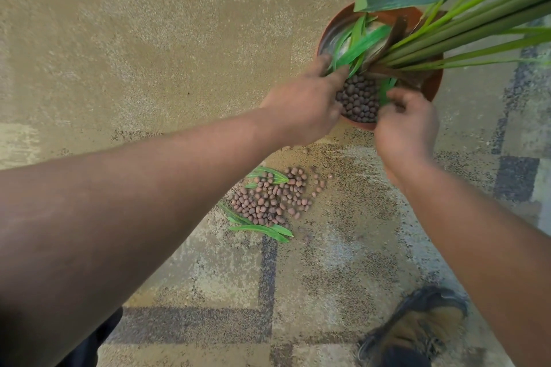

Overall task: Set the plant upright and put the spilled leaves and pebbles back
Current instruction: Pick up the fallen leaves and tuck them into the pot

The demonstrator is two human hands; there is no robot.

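The plant stands in a brown pot (328, 30) at the upper right, with long green stalks (465, 30) leaning right. Brown pebbles (359, 100) and loose green leaves (362, 45) lie inside the pot. My left hand (304, 104) reaches over the pot's near-left rim, its fingers touching the leaves inside. At the near-right rim my right hand (407, 128) has its fingers curled around pebbles and a green leaf. A pile of spilled pebbles (272, 197) lies on the carpet below the pot, with spilled leaves (262, 229) around it.
A patterned beige carpet (149, 39) with dark lines covers the floor. My shoe (417, 328) stands at the bottom right, and a dark trouser leg (95, 343) shows at the bottom left.
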